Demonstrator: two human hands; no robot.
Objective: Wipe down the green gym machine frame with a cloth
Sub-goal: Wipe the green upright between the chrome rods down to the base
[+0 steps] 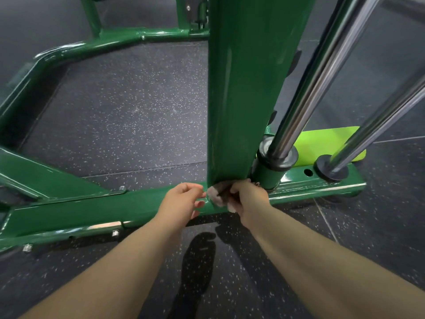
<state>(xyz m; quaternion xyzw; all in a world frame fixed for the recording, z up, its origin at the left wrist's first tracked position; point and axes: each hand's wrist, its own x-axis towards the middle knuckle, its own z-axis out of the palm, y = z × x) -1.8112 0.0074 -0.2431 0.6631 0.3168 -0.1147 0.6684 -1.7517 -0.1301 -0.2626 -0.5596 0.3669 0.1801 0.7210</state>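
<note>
Green upright (243,88) rises from lower centre toward frame top. Right hand (247,199) grips bunched cloth (217,194) against its foot, on the base rail (92,212) running left-right. Left hand (184,200) beside, fingers loosely curled, holding nothing.

Most of the cloth (217,194) is lost behind the right hand (247,199) and the foot of the green upright (248,88), so only a crumpled pale and brown bit shows, and whether the left hand (184,200) actually pinches its edge is hard to say (the fingertips blur there). The upright and both chrome rods (322,72) run out past the top edge, and the base rail (80,215) is cut off at the left. The lime-green pad (322,143) sits half hidden behind the rods.
</note>
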